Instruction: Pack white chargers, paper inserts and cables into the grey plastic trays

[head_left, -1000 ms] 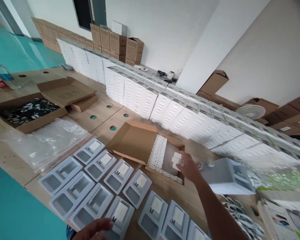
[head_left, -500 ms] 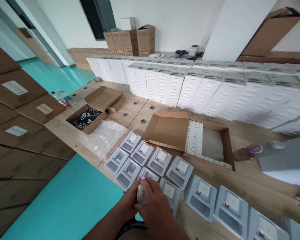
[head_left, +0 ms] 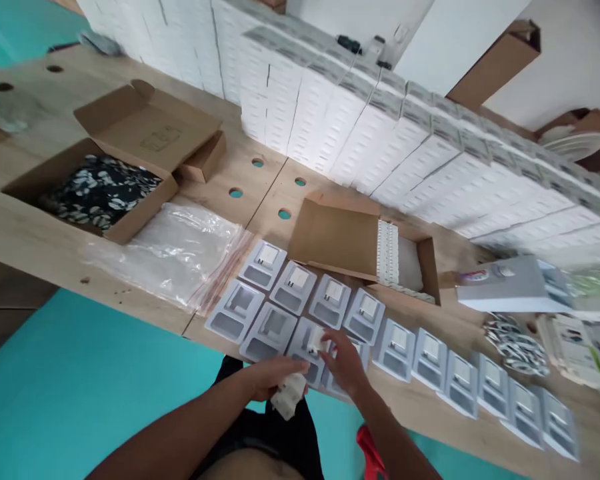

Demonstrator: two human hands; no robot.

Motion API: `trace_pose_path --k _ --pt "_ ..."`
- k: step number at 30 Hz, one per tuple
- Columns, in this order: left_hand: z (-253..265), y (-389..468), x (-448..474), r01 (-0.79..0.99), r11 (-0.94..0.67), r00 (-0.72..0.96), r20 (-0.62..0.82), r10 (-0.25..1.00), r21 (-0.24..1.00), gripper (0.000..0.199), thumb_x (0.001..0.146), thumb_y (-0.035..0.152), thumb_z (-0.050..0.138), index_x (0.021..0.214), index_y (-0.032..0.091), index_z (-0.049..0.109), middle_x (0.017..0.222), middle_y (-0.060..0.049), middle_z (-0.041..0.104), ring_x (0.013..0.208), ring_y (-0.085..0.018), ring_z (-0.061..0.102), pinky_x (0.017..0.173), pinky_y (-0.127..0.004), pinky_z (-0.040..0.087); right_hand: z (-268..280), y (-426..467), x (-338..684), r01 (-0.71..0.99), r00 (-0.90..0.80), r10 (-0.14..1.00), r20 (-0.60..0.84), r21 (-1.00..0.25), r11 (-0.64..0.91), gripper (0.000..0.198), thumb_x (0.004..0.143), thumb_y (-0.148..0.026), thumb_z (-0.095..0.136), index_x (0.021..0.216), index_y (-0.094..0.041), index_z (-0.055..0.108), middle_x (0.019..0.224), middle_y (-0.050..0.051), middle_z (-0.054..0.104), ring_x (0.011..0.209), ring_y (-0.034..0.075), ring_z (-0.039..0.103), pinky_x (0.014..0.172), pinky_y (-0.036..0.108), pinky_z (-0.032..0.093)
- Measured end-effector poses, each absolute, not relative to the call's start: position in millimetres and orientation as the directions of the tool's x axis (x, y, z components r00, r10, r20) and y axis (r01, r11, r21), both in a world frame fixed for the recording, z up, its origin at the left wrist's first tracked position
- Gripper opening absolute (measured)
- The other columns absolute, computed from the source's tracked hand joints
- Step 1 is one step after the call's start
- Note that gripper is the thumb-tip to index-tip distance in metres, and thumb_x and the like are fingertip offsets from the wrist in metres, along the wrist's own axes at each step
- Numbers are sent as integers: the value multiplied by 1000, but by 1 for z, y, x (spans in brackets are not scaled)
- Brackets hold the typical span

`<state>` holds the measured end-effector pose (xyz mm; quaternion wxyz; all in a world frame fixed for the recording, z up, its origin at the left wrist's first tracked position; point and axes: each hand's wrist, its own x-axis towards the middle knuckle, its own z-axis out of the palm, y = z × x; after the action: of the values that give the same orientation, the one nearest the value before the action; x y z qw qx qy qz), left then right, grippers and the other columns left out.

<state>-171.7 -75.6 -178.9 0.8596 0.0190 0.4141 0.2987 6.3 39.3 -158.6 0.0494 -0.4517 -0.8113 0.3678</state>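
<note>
My left hand (head_left: 273, 375) is wrapped around several small white block-shaped pieces (head_left: 287, 399), held low in front of the table edge. My right hand (head_left: 347, 367) reaches over the front row of grey plastic trays (head_left: 267, 333). Its fingertips pinch another white block (head_left: 317, 340) at the upper compartment of one tray. I cannot tell whether this block rests fully in the tray. A neighbouring tray is partly hidden under the right hand. In the back row, white blocks with small dark prongs sit in the trays' upper compartments, as in this tray (head_left: 293, 287).
An open carton (head_left: 335, 240) with white blocks lies behind the trays. Left are clear plastic bags (head_left: 180, 247) and a carton of black-and-white parts (head_left: 110, 193). Tall stacks of white boxes (head_left: 325, 120) line the back. A grey box (head_left: 510, 287) stands right, near a pile of small parts (head_left: 515, 343).
My hands were together around the white pieces and have parted. The right one has moved to a tray with one block; the left keeps the others. The view has tilted down.
</note>
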Motion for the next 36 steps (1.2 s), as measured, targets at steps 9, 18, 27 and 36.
trace_pose_path --k 9,18,27,36 --pt "-183 -71 -169 -445 856 477 -740 475 263 46 73 55 68 88 12 60 70 -7 65 60 -17 59 51 -26 46 -176 30 -4 712 -651 752 -107 -432 554 13 84 -20 58 96 -20 65 124 11 58 124 31 44 102 48 36" --pt "-112 -72 -196 -601 604 259 -588 766 523 40 77 52 68 91 14 64 80 -4 63 64 -12 58 54 -21 47 -86 -12 -33 487 -737 613 -284 -852 192 22 80 -26 63 101 -22 60 102 4 63 91 19 58 78 30 48" --pt "-162 -121 -226 -623 625 -6 -802 597 470 42 68 27 70 107 18 56 102 -9 69 80 -23 66 57 -34 56 -149 10 -79 565 -729 672 -129 -669 484 28 79 -22 65 106 -20 58 105 5 66 99 21 59 90 33 46" --pt "-186 -128 -236 -695 596 43 -805 592 401 48 60 14 56 107 14 51 114 -14 64 76 -22 67 58 -37 56 -177 8 -109 580 -763 645 -51 -496 646 21 78 -15 67 98 -21 64 112 10 62 115 30 48 99 45 36"
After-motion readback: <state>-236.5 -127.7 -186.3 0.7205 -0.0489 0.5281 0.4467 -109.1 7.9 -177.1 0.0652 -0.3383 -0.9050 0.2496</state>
